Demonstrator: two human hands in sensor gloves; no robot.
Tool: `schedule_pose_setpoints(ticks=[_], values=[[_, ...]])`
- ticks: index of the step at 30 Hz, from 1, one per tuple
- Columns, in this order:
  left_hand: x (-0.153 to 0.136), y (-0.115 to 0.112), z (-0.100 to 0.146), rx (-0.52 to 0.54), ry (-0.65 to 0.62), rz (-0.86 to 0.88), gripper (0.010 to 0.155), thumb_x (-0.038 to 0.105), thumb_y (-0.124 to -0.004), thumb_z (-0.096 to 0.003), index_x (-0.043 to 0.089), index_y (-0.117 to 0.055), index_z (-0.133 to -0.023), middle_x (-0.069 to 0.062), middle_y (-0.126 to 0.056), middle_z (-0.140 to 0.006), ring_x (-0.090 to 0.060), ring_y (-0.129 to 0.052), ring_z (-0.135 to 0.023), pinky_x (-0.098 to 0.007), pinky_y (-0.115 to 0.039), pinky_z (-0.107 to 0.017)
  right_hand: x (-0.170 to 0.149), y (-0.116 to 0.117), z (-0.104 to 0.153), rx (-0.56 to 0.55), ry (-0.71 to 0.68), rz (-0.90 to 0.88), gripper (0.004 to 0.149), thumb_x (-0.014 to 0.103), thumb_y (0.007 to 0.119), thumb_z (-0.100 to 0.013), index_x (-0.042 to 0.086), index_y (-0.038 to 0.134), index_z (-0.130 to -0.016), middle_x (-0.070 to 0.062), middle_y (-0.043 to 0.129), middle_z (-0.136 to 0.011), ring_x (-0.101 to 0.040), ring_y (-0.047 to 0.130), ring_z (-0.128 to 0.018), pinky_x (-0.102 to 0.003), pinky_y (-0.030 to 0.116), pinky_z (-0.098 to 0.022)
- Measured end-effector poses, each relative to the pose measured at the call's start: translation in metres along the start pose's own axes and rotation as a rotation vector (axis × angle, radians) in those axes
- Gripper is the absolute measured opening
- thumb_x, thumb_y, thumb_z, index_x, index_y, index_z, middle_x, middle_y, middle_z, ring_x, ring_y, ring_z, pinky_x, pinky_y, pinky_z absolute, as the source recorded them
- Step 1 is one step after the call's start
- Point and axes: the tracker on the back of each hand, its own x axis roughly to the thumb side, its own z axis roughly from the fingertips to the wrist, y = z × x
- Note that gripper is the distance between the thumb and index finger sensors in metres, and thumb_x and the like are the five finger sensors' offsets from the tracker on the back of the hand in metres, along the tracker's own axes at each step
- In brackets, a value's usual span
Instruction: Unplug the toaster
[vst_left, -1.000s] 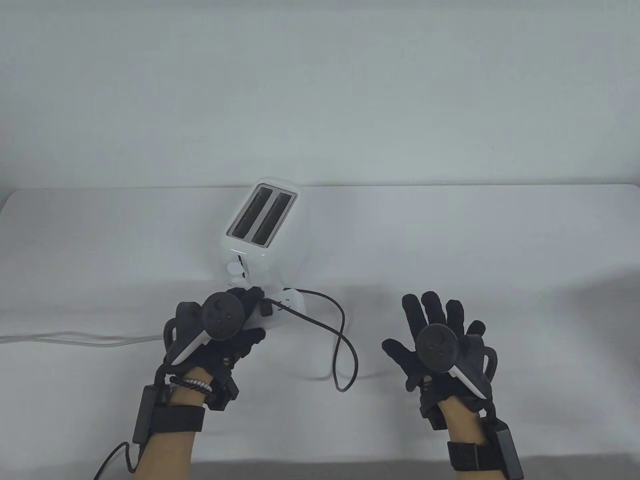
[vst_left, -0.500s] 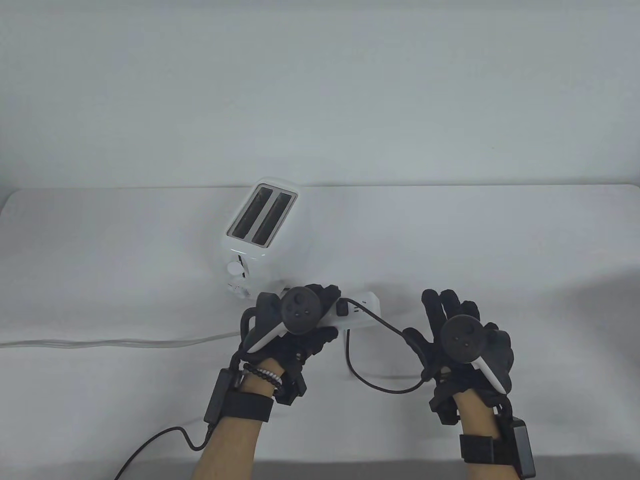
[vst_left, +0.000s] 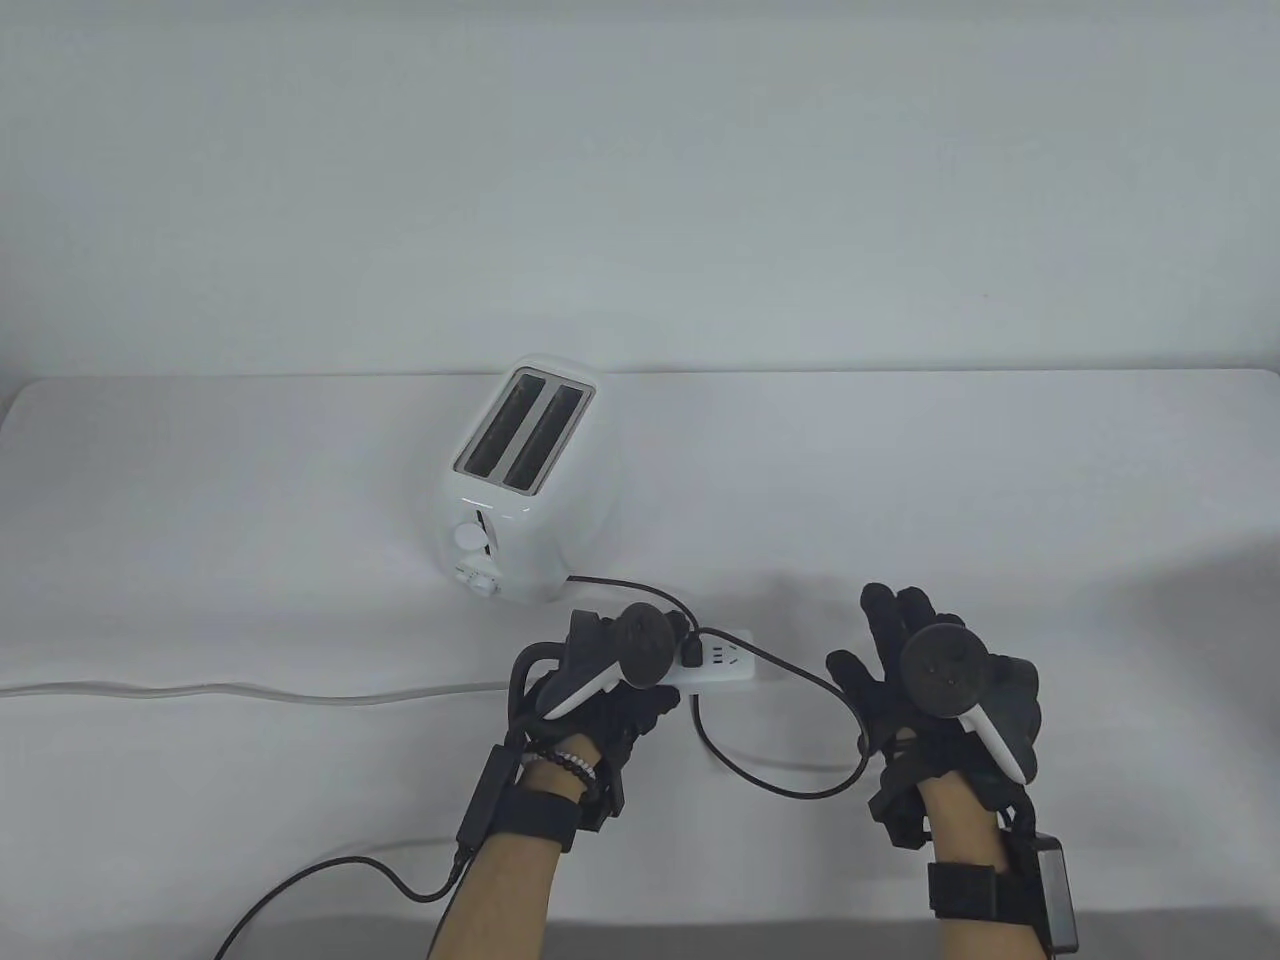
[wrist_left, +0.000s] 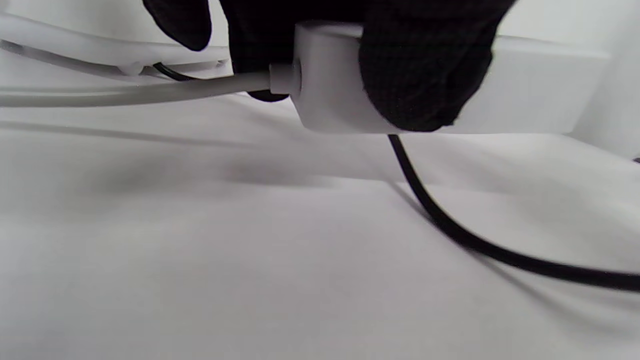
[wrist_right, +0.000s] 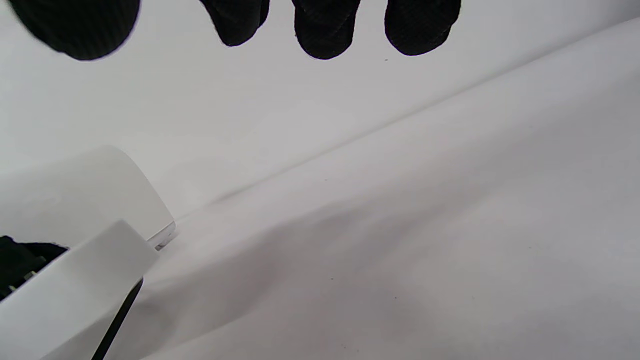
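Observation:
A white two-slot toaster stands on the table left of centre. Its black cord loops over the table to a black plug seated in a white power strip. My left hand grips the strip's left end and holds it just above the table; the left wrist view shows my fingers wrapped over the strip. My right hand hovers open to the right of the strip, fingers spread, touching nothing. The right wrist view shows the strip's end and the toaster at lower left.
The strip's white cable runs left off the table. A black glove wire trails at the front edge. The white cloth-covered table stretches to the right and back.
My left hand has carried the power strip to the right and toward me, away from the toaster. My right hand moved right and turned slightly, still open.

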Motion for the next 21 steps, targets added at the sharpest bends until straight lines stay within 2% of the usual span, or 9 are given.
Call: schedule_pose_setpoints(ticks=[8, 11, 14, 15, 17, 21], values=[[0.003, -0.013, -0.004, -0.026, 0.006, -0.029, 0.081, 0.048, -0.082, -0.0483, 0.048, -0.037, -0.116, 0.009, -0.050, -0.126, -0.025, -0.066, -0.112, -0.054, -0.043, -0.094, -0.013, -0.004, -0.001, -0.025, 0.059, -0.032, 0.079, 0.060, 0.069, -0.039, 0.028, 0.044, -0.107, -0.014, 0.046, -0.114, -0.054, 0.052, -0.098, -0.082, 0.035, -0.057], [0.003, -0.018, -0.004, -0.033, 0.003, -0.029, 0.081, 0.048, -0.081, -0.0487, 0.049, -0.036, -0.116, 0.010, -0.050, -0.126, -0.025, -0.066, -0.112, -0.054, -0.043, -0.093, -0.023, -0.022, 0.004, -0.113, 0.074, -0.151, 0.077, 0.058, 0.069, -0.039, 0.028, 0.046, -0.106, -0.014, 0.050, -0.113, -0.053, 0.056, -0.097, -0.082, 0.037, -0.058], [0.003, -0.020, -0.003, -0.027, 0.003, -0.030, 0.081, 0.050, -0.081, -0.0488, 0.049, -0.036, -0.116, 0.010, -0.049, -0.126, -0.026, -0.065, -0.112, -0.056, -0.043, -0.093, -0.022, -0.048, 0.015, -0.195, 0.000, -0.272, 0.076, 0.056, 0.070, -0.040, 0.025, 0.047, -0.106, -0.015, 0.060, -0.109, -0.051, 0.066, -0.093, -0.080, 0.043, -0.058], [0.002, -0.020, -0.004, -0.038, 0.005, -0.018, 0.081, 0.050, -0.080, -0.0489, 0.050, -0.035, -0.116, 0.010, -0.049, -0.126, -0.026, -0.064, -0.112, -0.057, -0.043, -0.093, -0.017, -0.057, 0.021, -0.245, -0.033, -0.289, 0.076, 0.055, 0.073, -0.040, 0.023, 0.051, -0.106, -0.016, 0.067, -0.106, -0.048, 0.074, -0.089, -0.077, 0.049, -0.059], [0.000, -0.022, -0.005, -0.042, 0.007, -0.002, 0.081, 0.050, -0.080, -0.0486, 0.050, -0.035, -0.116, 0.011, -0.049, -0.126, -0.026, -0.063, -0.112, -0.058, -0.043, -0.093, 0.001, -0.069, 0.028, -0.275, -0.101, -0.242, 0.075, 0.054, 0.075, -0.040, 0.020, 0.057, -0.104, -0.016, 0.075, -0.101, -0.045, 0.081, -0.084, -0.073, 0.056, -0.059], [-0.003, -0.023, -0.006, -0.063, 0.015, 0.034, 0.081, 0.049, -0.079, -0.0488, 0.052, -0.034, -0.116, 0.011, -0.047, -0.127, -0.027, -0.059, -0.112, -0.061, -0.041, -0.092, 0.050, -0.069, 0.029, -0.235, -0.235, -0.006, 0.067, 0.052, 0.079, -0.039, 0.019, 0.070, -0.098, -0.010, 0.087, -0.092, -0.035, 0.093, -0.075, -0.062, 0.069, -0.056]])
